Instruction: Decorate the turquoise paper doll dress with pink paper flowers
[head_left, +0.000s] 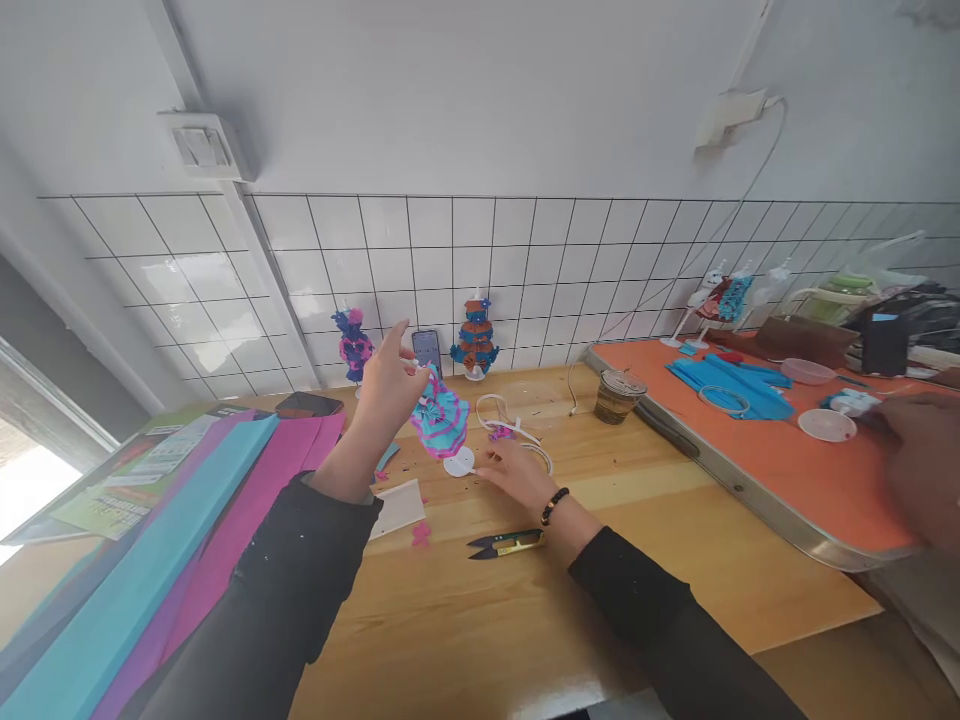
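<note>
My left hand (pixel 391 378) is raised over the wooden table, thumb and a finger closed at the top of a small turquoise and pink ruffled dress (pixel 441 420), its other fingers lifted. Below the dress is a round white base (pixel 459 461). My right hand (pixel 517 472), low beside the base, has its fingertips at the edge of it; they look closed on that edge. Black-bladed thread snips (pixel 506 543) lie in front of my right hand. A pink flower piece (pixel 421 535) and a white card (pixel 397 508) rest nearer my left forearm.
Coloured sheets (pixel 180 560) cover the left side. Two ruffled figures (pixel 475 340) and a phone (pixel 427 350) stand by the tiled wall. A cup (pixel 619 396) sits beside an orange table (pixel 780 450), where another person's hand (pixel 919 440) is at the right.
</note>
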